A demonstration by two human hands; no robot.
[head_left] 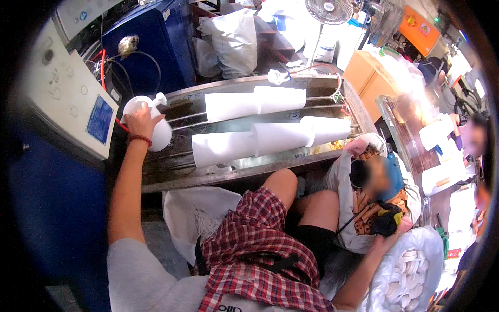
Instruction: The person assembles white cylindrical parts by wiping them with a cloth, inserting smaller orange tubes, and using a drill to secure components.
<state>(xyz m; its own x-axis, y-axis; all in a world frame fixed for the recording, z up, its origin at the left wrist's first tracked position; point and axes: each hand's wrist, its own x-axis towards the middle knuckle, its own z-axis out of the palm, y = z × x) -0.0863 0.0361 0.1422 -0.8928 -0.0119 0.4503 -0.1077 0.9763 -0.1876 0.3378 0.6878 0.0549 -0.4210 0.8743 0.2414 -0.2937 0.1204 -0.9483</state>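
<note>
My left hand [140, 124], with a red bead bracelet at the wrist, grips a white plastic jug-shaped piece [162, 136] at the left end of the metal trough. A rounded white knob or spout sticks up beside my thumb. Two rows of nested white tapered tubes, a far row [231, 106] and a near row [223, 149], lie on metal rods to the right of it. My right hand [385, 242] is low at the edge of a white sack [343, 195], against a black-and-yellow object [385, 222]. Its fingers are mostly hidden.
Brown tube-like pieces [364, 221] fill the sack, with a blue item [393, 179] on top. A lined tub [434, 249] of small white parts stands at lower right. The trough's metal edge [208, 180] crosses before my knees. A control cabinet [67, 88] stands left.
</note>
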